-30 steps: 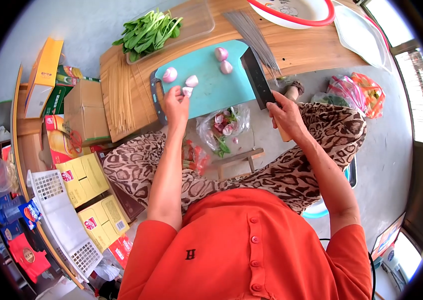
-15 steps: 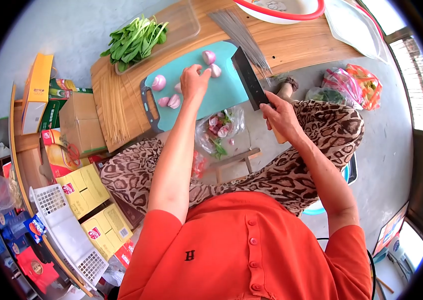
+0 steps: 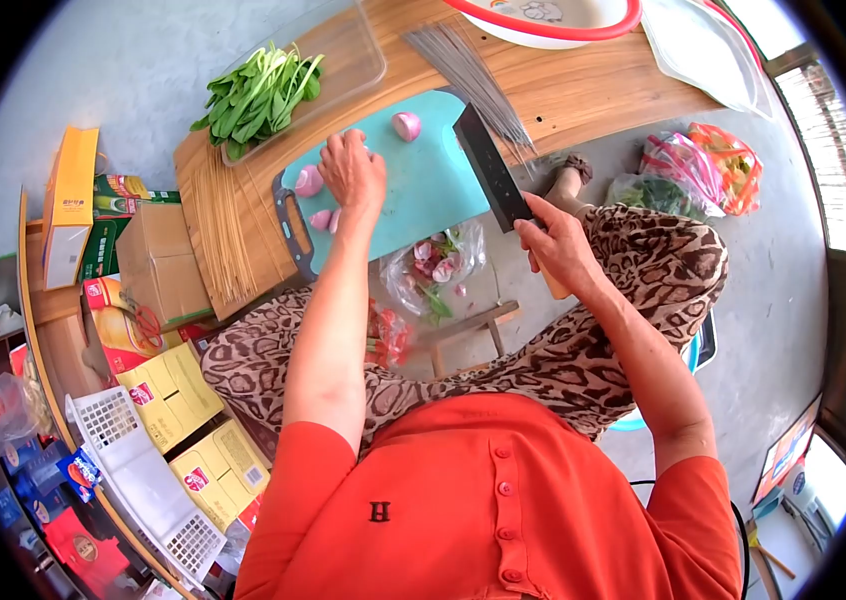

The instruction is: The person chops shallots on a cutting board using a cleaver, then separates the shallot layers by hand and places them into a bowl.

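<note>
A teal cutting board [image 3: 413, 190] lies on the wooden table. Over its left part is my left hand [image 3: 351, 172], fingers curled around a shallot that is mostly hidden. Beside that hand rest a whole shallot [image 3: 309, 181] and cut shallot pieces [image 3: 322, 220]. Another shallot [image 3: 406, 126] sits near the board's far edge. My right hand [image 3: 559, 245] grips the wooden handle of a cleaver [image 3: 491, 170], its dark blade upright over the board's right edge.
Leafy greens [image 3: 261, 97] lie on a clear tray [image 3: 363, 60] at the back left. Thin dry sticks [image 3: 215, 225], grey skewers [image 3: 473, 80] and a red-rimmed basin [image 3: 553, 32] are on the table. Below the board is a plastic bag with peelings [image 3: 433, 265].
My left hand first reached toward the two shallots at the back of the board, then came back left; one remains there. The cleaver stays in my right hand. The view has shifted slightly.
</note>
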Demonstrator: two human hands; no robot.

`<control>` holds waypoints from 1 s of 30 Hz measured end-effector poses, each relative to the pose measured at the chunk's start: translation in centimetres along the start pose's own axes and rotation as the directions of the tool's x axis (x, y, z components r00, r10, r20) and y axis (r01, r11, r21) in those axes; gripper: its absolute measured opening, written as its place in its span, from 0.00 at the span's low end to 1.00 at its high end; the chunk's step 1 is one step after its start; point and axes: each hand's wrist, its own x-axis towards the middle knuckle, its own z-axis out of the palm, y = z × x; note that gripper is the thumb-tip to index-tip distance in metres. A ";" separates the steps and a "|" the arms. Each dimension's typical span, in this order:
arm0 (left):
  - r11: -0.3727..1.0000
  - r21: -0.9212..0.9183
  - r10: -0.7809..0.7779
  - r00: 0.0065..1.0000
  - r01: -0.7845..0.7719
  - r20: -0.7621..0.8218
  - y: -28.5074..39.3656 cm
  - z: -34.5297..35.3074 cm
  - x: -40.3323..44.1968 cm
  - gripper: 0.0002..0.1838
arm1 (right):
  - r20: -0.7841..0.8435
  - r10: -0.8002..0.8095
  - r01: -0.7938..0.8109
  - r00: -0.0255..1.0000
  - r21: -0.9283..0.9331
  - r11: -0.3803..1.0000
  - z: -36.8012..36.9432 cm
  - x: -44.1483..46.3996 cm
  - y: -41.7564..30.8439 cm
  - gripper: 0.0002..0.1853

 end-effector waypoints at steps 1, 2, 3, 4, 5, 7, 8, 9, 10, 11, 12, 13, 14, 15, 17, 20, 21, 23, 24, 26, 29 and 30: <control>0.989 -0.073 0.124 0.991 -0.127 -0.042 -0.1 -0.2 0.8 0.14 | 0.005 0.000 0.000 1.000 0.010 1.000 0.0 0.1 0.0 0.21; 0.957 -0.140 0.242 0.966 -0.253 -0.092 0.0 -0.2 1.4 0.14 | 0.006 0.000 0.000 1.000 0.012 1.000 0.1 0.0 0.0 0.21; 0.957 -0.140 0.242 0.966 -0.253 -0.093 0.2 0.4 2.2 0.14 | 0.007 0.002 -0.002 1.000 0.001 1.000 0.2 0.0 -0.1 0.21; 0.898 -0.302 0.315 0.947 -0.320 -0.066 0.6 1.3 3.2 0.15 | 0.007 0.004 -0.004 1.000 -0.011 1.000 0.2 0.1 -0.2 0.21; 0.808 -0.459 0.390 0.919 -0.368 -0.051 1.0 2.1 3.9 0.17 | 0.004 0.005 -0.005 1.000 -0.014 1.000 0.2 0.2 -0.2 0.21; 0.803 -0.520 0.366 0.930 -0.291 0.044 1.6 3.0 4.3 0.17 | 0.007 0.021 -0.021 1.000 0.007 1.000 0.2 0.3 -0.3 0.21; 0.816 -0.541 0.332 0.932 -0.206 0.146 1.6 3.3 4.3 0.15 | 0.005 0.023 -0.023 1.000 0.005 1.000 0.1 0.3 -0.3 0.21; 0.826 -0.550 0.298 0.922 -0.119 0.248 1.7 3.4 4.2 0.14 | 0.006 0.014 -0.014 1.000 0.004 1.000 0.2 0.3 -0.3 0.21; 0.827 -0.549 0.299 0.921 -0.120 0.250 1.7 3.4 3.7 0.14 | 0.008 0.003 -0.003 1.000 0.005 1.000 0.2 0.4 -0.3 0.21; 0.825 -0.565 0.208 0.934 -0.009 0.289 1.8 3.4 2.6 0.13 | 0.008 0.005 -0.005 1.000 0.008 1.000 0.2 0.4 -0.4 0.21; 0.813 -0.573 0.114 0.937 0.104 0.331 1.9 3.1 1.5 0.12 | 0.016 -0.002 0.002 1.000 -0.011 1.000 0.3 0.3 -0.5 0.21; 0.814 -0.570 0.109 0.937 0.108 0.333 2.1 2.7 0.3 0.12 | 0.026 -0.010 0.011 1.000 -0.033 0.999 0.4 0.3 -0.6 0.21; 0.771 -0.612 0.045 0.943 0.176 0.328 2.3 2.2 -1.1 0.13 | 0.031 -0.008 0.009 0.999 -0.035 0.999 0.5 0.3 -0.4 0.21; 0.718 -0.652 -0.020 0.945 0.241 0.327 2.6 2.1 -2.2 0.14 | 0.034 -0.047 0.050 0.998 -0.104 0.993 0.6 0.4 -0.1 0.21; 0.709 -0.665 -0.049 0.957 0.234 0.285 3.1 2.2 -4.1 0.13 | 0.047 -0.082 0.089 0.996 -0.181 0.979 0.8 0.1 0.0 0.21; 0.710 -0.680 -0.121 0.983 0.182 0.136 4.1 1.6 -6.0 0.12 | 0.077 -0.226 0.238 0.971 -0.366 0.900 1.5 -0.4 -0.7 0.22; 0.710 -0.679 -0.127 0.982 0.186 0.136 4.2 1.6 -6.3 0.12 | 0.085 -0.278 0.289 0.957 -0.392 0.873 1.7 -0.5 -0.6 0.22; 0.707 -0.669 -0.177 0.973 0.229 0.146 4.3 1.6 -6.5 0.11 | 0.093 -0.333 0.341 0.938 -0.420 0.841 2.1 -0.8 -0.7 0.22; 0.706 -0.670 -0.179 0.973 0.229 0.144 4.3 1.7 -6.6 0.11 | 0.103 -0.343 0.351 0.934 -0.446 0.823 2.2 -0.9 -0.8 0.22; 0.686 -0.693 -0.182 0.974 0.222 0.131 4.2 1.9 -6.8 0.11 | 0.114 -0.353 0.363 0.929 -0.474 0.802 2.4 -0.9 -0.9 0.23; 0.675 -0.704 -0.184 0.975 0.218 0.125 4.3 1.7 -6.9 0.12 | 0.121 -0.362 0.373 0.924 -0.489 0.788 2.5 -0.9 -1.0 0.22; 0.676 -0.704 -0.182 0.975 0.218 0.127 4.2 1.7 -6.9 0.12 | 0.122 -0.364 0.375 0.923 -0.485 0.790 2.5 -0.9 -1.0 0.22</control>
